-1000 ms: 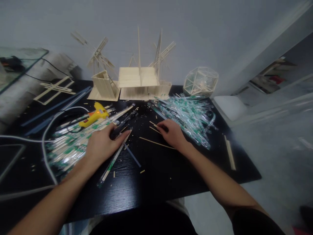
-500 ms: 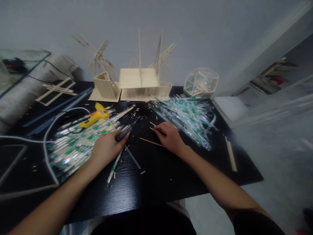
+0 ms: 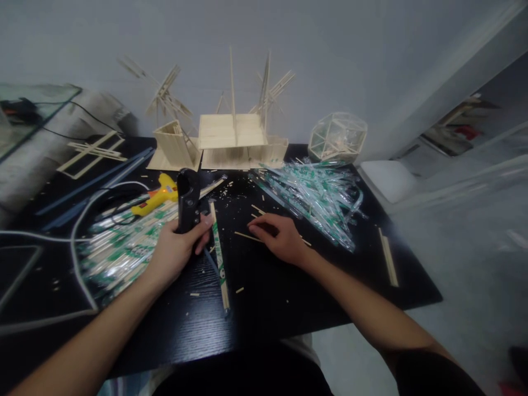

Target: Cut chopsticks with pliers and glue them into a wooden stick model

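My left hand (image 3: 175, 250) is closed around a black pliers-like hand tool (image 3: 188, 201), its head pointing up. Just right of those fingers a pair of chopsticks in a clear and green wrapper (image 3: 218, 258) lies lengthwise on the black table, near a thin blue-grey strip (image 3: 211, 262). My right hand (image 3: 280, 236) is low over the table, thumb and fingertips drawn together; whatever is in them is hidden or too small to name. Beside and below it lie thin wooden sticks (image 3: 246, 237), partly covered by the hand.
A yellow glue gun (image 3: 159, 197) rests on wrapped chopsticks (image 3: 119, 250) at left, near a white cable (image 3: 74, 253). Empty wrappers (image 3: 317, 192) are heaped at right. Wooden models (image 3: 233, 131) line the back. Loose sticks (image 3: 389, 258) lie near the right table edge.
The black tool has turned upright in my left hand. The wrapped chopsticks beside it have swung from slanting leftward to slanting rightward. My right hand has shifted slightly down and left over the sticks.
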The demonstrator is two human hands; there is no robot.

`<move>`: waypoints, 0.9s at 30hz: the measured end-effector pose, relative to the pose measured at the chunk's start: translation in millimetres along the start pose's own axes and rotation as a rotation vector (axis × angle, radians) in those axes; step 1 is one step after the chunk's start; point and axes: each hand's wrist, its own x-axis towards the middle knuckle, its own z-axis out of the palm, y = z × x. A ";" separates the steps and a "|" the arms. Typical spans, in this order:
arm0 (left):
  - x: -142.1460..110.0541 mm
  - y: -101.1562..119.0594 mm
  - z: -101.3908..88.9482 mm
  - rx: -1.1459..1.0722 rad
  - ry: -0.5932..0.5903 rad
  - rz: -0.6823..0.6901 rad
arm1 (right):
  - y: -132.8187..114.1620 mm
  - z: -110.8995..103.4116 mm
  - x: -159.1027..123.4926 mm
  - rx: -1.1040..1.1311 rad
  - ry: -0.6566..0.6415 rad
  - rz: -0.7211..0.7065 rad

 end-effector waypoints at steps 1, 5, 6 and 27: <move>-1.8 0.4 2.4 -0.010 -0.019 0.003 | -4.0 2.1 -1.5 0.077 -0.070 0.055; -9.1 4.3 11.7 -0.075 -0.061 -0.007 | -14.8 6.3 -7.1 0.248 -0.315 0.124; -10.2 5.3 13.2 -0.088 -0.048 -0.015 | -16.3 5.5 -7.9 0.230 -0.365 0.095; 19.6 6.2 -8.0 -0.798 -0.141 -0.271 | -28.3 19.8 7.7 -0.302 -0.548 -0.182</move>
